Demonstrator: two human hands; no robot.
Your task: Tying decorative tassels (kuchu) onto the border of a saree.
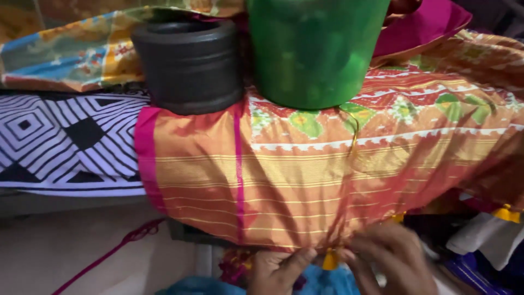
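An orange and gold woven cloth (305, 180) with pink borders hangs over the edge of a bed toward me. At its lower hem sits a small yellow tassel (329, 261). My left hand (275, 270) pinches the hem just left of the tassel, thumb pointing right. My right hand (390, 257) has its fingers curled on the hem just right of the tassel. A green plastic bucket (314, 49) and a heavy black round weight (188, 63) stand on the cloth's far part.
A black and white patterned sheet (65, 142) covers the bed at left. Another multicoloured cloth (71, 49) lies behind the weight. Mixed cloths (486, 240) pile up at lower right. A pink cord (114, 248) trails over the beige floor at lower left.
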